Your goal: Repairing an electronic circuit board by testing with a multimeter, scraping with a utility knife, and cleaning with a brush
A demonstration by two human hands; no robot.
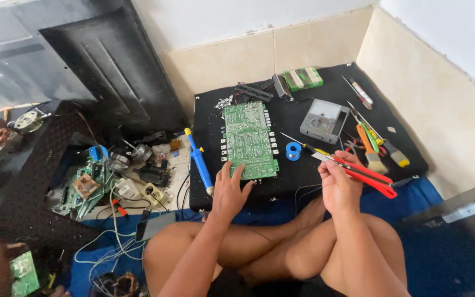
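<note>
A green circuit board [248, 140] lies solder side up on a black mat [292, 176]. My left hand [230, 190] rests at the board's near edge, fingers spread and touching it. My right hand [339, 184] is closed around red-handled pliers [366, 175], held above the mat to the right of the board. A screwdriver [303, 146] with a yellow and black handle lies just beyond that hand. A blue soldering iron [199, 162] lies along the mat's left edge, and a blue solder spool [293, 150] sits beside the board.
A grey multimeter [324, 121], several screwdrivers, a brush [370, 151] and a green part [302, 78] sit on the mat's far right. Loose boards, motors and wires [111, 181] crowd the floor at left. A dark flat panel [89, 60] leans on the wall. My crossed legs are below.
</note>
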